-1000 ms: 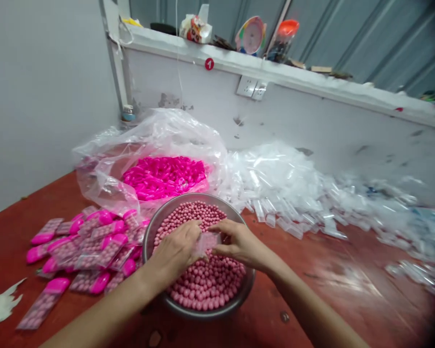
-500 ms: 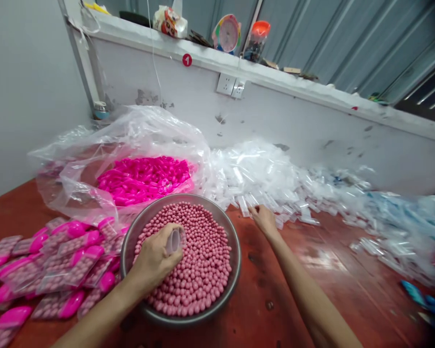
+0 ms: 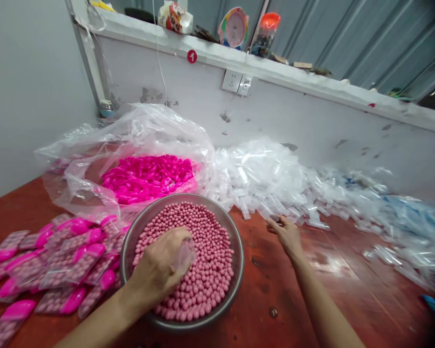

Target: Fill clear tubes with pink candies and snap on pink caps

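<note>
Leftmost, filled pink packets lay heaped on the red surface, just beside a metal bowl full of pink balls. Behind them a clear bag held bright pink caps. Left hand sat in the bowl on the balls, fingers curled shut around a small clear packet. Right hand lay well apart from it, right of the bowl, at the near edge of a pile of empty clear packets; fingers loosely bent, whether they pinched a sleeve couldn't be told.
</note>
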The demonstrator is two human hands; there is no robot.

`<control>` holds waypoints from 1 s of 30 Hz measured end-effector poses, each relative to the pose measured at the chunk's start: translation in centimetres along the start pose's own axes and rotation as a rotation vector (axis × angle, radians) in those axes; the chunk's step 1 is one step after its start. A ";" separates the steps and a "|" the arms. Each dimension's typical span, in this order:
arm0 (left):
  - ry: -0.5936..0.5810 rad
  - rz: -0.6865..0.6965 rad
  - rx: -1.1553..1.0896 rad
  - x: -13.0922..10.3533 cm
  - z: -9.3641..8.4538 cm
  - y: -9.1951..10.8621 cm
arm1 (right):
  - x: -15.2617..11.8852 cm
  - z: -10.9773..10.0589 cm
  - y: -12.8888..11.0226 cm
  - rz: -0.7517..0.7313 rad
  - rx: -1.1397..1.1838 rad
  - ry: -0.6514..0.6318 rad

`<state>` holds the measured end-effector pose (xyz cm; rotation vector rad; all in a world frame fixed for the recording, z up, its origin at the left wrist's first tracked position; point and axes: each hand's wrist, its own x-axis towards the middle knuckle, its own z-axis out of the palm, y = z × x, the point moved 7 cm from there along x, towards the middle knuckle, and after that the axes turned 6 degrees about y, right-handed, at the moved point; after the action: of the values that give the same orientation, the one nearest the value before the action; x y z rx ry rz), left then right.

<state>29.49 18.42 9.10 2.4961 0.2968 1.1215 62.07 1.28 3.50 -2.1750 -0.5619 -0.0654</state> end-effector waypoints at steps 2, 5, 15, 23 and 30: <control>0.006 0.124 0.010 0.8 0.3 1.7 | -2.2 -0.2 -2.5 -0.030 0.108 -0.107; -0.015 0.234 0.033 2.1 1.0 3.6 | -6.3 1.6 -8.2 -0.099 0.275 -0.468; -0.165 0.165 0.097 1.3 1.2 1.6 | -11.8 5.0 -16.1 -0.153 0.362 -0.801; -0.013 -0.295 -0.304 0.2 -0.9 -1.2 | -12.8 7.3 -17.4 -0.169 0.316 -0.816; -0.042 -0.442 -0.616 -0.1 -0.5 -2.0 | -15.2 8.5 -19.5 -0.150 0.606 -1.093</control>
<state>28.95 20.32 8.49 1.7949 0.3959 0.8169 39.04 12.37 9.02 -1.4168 -1.1518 1.1183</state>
